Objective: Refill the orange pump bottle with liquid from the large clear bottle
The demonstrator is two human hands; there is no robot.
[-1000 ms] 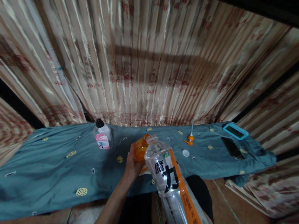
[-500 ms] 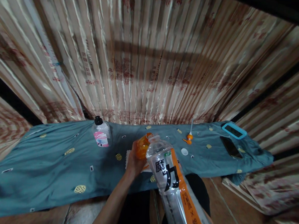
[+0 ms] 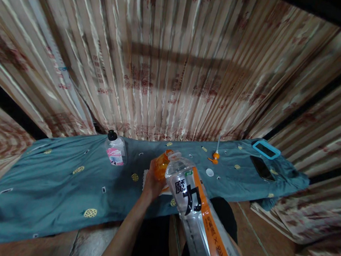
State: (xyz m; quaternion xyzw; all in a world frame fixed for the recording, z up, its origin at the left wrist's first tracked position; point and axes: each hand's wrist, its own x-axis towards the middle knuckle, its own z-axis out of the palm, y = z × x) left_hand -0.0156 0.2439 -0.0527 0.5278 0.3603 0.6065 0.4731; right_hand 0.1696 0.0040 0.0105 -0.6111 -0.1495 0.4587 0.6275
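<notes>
My left hand (image 3: 153, 184) is wrapped round a small translucent orange bottle (image 3: 161, 166) above the front middle of the cloth. A large clear plastic bottle (image 3: 192, 200) with an orange and black label slants across the lower right, its neck end up against the orange bottle's mouth. Whether any liquid passes between them I cannot make out. My right hand supports the large bottle from behind; only a sliver of skin shows at its lower right edge, and the fingers are hidden. A white paper with a scalloped edge (image 3: 144, 180) lies partly under my left hand.
On the teal cloth (image 3: 62, 190) stands a clear bottle with pink label and black cap (image 3: 116, 151). To the right lie an orange pump head (image 3: 215, 158), a white disc (image 3: 209, 172), a dark phone (image 3: 262, 168) and a blue-framed device (image 3: 266, 149). Curtains (image 3: 162, 83) hang behind.
The view has shifted slightly. Both bottles keep nearly the same hold, mouth to mouth, with the large one at about the same slant.
</notes>
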